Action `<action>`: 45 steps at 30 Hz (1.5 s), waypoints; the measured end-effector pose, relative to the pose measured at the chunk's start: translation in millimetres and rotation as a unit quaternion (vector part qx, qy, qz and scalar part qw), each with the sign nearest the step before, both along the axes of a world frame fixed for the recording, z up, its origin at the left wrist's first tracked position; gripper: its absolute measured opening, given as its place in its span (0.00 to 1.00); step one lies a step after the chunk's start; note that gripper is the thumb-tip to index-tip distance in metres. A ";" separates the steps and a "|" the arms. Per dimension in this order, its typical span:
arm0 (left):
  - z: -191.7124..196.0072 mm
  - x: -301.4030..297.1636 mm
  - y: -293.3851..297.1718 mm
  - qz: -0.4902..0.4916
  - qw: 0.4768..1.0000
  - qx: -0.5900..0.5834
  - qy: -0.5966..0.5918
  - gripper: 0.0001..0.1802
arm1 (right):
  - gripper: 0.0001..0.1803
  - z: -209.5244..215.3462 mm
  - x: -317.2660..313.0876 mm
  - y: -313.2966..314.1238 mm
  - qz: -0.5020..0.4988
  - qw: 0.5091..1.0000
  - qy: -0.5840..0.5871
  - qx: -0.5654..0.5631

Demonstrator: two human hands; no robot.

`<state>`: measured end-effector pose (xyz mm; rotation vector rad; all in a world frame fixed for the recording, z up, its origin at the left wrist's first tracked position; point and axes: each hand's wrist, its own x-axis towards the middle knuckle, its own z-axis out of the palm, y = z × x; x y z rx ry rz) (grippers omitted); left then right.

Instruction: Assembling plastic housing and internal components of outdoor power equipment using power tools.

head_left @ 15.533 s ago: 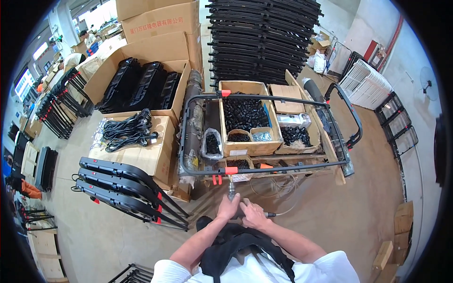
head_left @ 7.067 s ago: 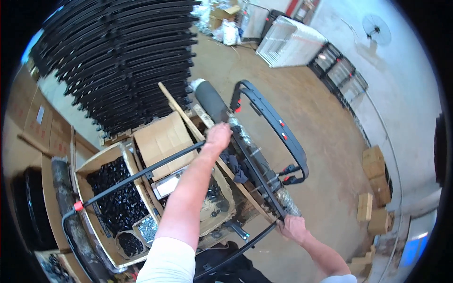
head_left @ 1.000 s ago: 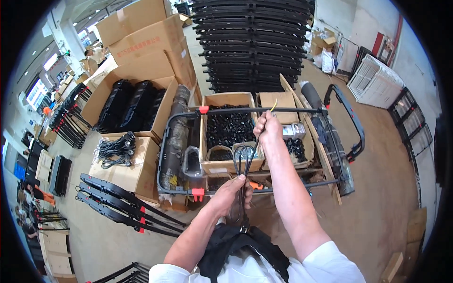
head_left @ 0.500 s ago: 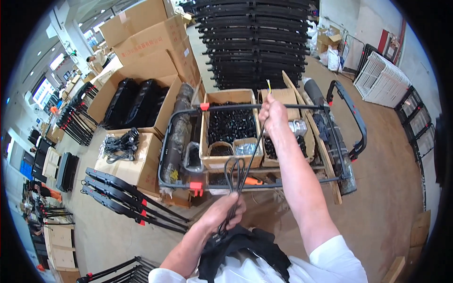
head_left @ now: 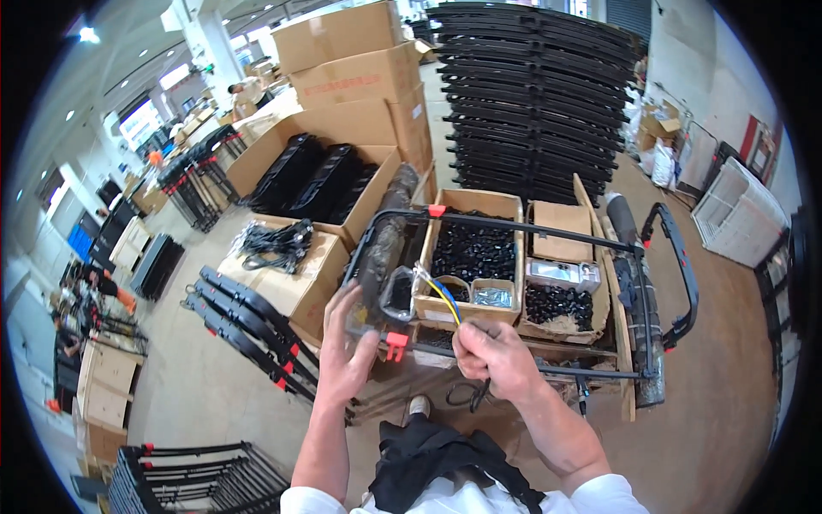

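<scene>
My right hand (head_left: 497, 358) is closed around a black cable (head_left: 469, 394). From the fist, bare yellow and blue wires (head_left: 445, 295) stick out up and to the left, and a loop of the cable hangs below. My left hand (head_left: 344, 349) is open, fingers stretched and thumb apart, at the near left corner of a black tubular frame (head_left: 548, 232); whether it touches the bar I cannot tell. A red clip (head_left: 396, 345) sits on the frame's near bar beside that hand, and another red clip (head_left: 437, 211) is on the far bar.
Beneath the frame, a carton (head_left: 517, 248) holds small black parts and screws. Right of it stands a box of black pieces (head_left: 558, 308). Folded black frames (head_left: 244, 313) lean at left, near a carton with bundled cables (head_left: 278, 244). A tall stack of black bars (head_left: 535, 111) rises behind.
My left hand has let go of the bunched cable and moved left to the frame. My right hand has come down and nearer with the cable end. The view has shifted left.
</scene>
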<state>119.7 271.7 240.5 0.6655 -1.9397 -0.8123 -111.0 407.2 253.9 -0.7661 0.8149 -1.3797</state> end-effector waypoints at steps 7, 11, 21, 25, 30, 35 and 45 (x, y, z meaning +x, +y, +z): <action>-20.6 -1.7 0.0 -0.226 0.931 0.279 0.059 0.24 | 0.20 -16.1 21.9 16.4 0.100 0.992 0.081 0.001; -41.6 6.3 24.2 -0.294 0.821 0.489 -0.028 0.20 | 0.20 -30.0 21.8 28.3 0.074 0.984 0.161 0.007; -75.7 3.1 75.2 -0.142 0.768 0.569 0.257 0.17 | 0.20 -105.0 51.8 33.5 0.099 0.992 0.018 0.081; -89.0 10.4 75.2 -0.134 0.696 0.634 0.310 0.13 | 0.21 -124.6 55.8 22.9 0.165 0.984 0.030 0.053; -114.5 22.6 65.5 -0.157 0.626 0.691 0.326 0.15 | 0.23 -134.3 61.4 7.5 0.195 0.961 0.196 -0.019; -155.0 35.2 37.6 -0.007 0.802 0.574 0.165 0.15 | 0.24 -177.3 78.6 -19.3 0.190 0.928 0.316 0.051; -278.6 85.1 -61.4 0.069 0.810 0.568 0.132 0.12 | 0.23 -263.0 166.8 -113.3 0.087 0.880 0.446 0.137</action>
